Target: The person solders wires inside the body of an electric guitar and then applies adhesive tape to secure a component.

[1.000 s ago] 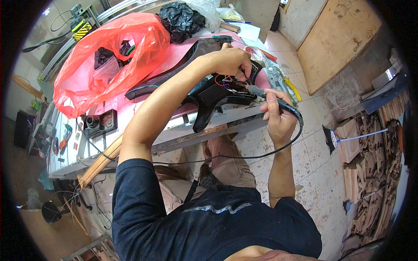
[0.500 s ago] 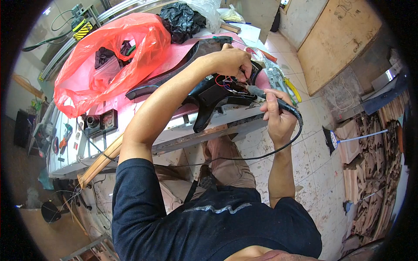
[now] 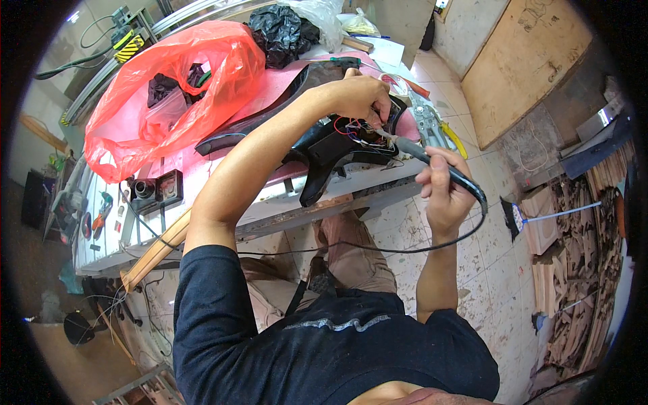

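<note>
A glossy black body with curved horns (image 3: 320,169), shaped like an electric guitar, lies on the bench with thin red and white wires (image 3: 347,128) in its open cavity. Bent over that cavity, my left hand (image 3: 358,96) has its fingers pinched together at the wires; what they hold is hidden. My right hand (image 3: 447,192) grips a soldering iron (image 3: 413,150) by its dark handle. The iron's tip points into the wires, close to my left fingertips; whether it touches anything cannot be made out. Its black cable loops down from my right hand and runs left across my lap.
Pliers with a yellow handle (image 3: 453,140) and a roll of tape (image 3: 395,82) lie right of the body. A red plastic bag (image 3: 236,57) and a black bag (image 3: 283,37) stand behind it. A small black box (image 3: 169,187) sits left; stacked wood pieces (image 3: 574,283) lie far right.
My right hand has drawn back with the soldering iron, down and to the right, and the cable swung with it. The left hand stays nearly in place at the wires.
</note>
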The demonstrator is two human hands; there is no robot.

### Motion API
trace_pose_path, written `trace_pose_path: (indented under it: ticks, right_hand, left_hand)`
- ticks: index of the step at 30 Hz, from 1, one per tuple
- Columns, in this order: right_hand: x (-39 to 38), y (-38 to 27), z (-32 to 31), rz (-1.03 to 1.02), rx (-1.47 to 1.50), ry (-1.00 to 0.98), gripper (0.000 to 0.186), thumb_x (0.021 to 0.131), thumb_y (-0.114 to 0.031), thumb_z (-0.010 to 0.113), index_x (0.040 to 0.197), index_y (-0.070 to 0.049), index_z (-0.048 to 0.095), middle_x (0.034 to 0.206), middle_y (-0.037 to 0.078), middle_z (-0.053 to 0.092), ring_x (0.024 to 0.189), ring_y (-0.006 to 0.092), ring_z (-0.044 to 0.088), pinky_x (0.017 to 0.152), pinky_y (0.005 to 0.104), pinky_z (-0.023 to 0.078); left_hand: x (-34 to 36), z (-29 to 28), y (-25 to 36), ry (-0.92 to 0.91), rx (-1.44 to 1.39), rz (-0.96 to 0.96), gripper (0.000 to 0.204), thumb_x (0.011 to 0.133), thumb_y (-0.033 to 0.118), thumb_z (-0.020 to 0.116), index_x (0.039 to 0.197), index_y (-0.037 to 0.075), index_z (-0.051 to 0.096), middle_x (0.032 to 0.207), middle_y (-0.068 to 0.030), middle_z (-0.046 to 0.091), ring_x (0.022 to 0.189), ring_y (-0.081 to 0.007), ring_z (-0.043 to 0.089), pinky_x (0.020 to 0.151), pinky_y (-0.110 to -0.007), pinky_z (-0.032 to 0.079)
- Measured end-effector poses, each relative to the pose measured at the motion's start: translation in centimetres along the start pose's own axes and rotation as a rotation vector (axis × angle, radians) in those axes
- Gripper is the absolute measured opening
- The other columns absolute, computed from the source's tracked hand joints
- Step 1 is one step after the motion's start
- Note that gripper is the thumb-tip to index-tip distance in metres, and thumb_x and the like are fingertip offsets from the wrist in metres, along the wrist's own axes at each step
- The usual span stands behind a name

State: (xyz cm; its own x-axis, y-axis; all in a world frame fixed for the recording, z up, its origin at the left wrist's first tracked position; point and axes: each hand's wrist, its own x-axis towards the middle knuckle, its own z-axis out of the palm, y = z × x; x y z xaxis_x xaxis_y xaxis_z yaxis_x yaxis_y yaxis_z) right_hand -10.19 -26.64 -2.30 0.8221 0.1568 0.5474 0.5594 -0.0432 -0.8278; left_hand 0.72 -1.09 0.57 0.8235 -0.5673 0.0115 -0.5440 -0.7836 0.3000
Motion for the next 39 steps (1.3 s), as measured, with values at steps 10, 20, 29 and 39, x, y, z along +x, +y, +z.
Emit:
trace_pose_path:
  ticks: [10,20,29,39]
  right_hand:
    - [-0.7,-1.2,-1.9,-0.035,0.124,0.132,0.020,0.105,-0.016,0.062,0.109,0.001,0.071,0.068,0.006,0.067,0.049,0.0036,0.049,0.046,0.0182,0.037]
    - [-0.8,-1.2,-2.0,-0.053,0.096,0.116,0.021,0.105,-0.016,0.061,0.109,0.002,0.071,0.067,0.005,0.066,0.048,0.0035,0.049,0.045,0.0182,0.037]
    - [-0.8,-1.2,-2.0,-0.061,0.098,0.116,0.020,0.105,-0.015,0.061,0.109,0.002,0.071,0.066,0.006,0.066,0.048,0.0035,0.049,0.045,0.0185,0.037]
    - [-0.9,-1.5,-2.1,-0.079,0.143,0.126,0.021,0.104,-0.015,0.061,0.109,0.003,0.071,0.065,0.007,0.065,0.047,0.0042,0.048,0.044,0.0190,0.037]
  left_hand:
    - [0.2,-0.1,0.0,0.001,0.008,-0.004,0.023,0.076,0.027,0.087,0.098,0.020,0.082,0.109,0.0002,0.068,0.115,-0.0231,0.061,0.101,-0.050,0.028]
    - [0.1,-0.4,0.2,-0.017,0.009,-0.003,0.023,0.077,0.027,0.087,0.098,0.021,0.082,0.108,0.0013,0.070,0.114,-0.0221,0.062,0.101,-0.049,0.027]
    - [0.1,-0.4,0.3,-0.006,0.003,0.005,0.022,0.077,0.027,0.087,0.098,0.021,0.083,0.105,0.0020,0.069,0.109,-0.0209,0.063,0.101,-0.048,0.027]
    - [0.1,-0.3,0.2,-0.006,0.008,0.002,0.023,0.076,0.026,0.087,0.098,0.021,0.082,0.107,0.0014,0.070,0.110,-0.0216,0.063,0.101,-0.048,0.026]
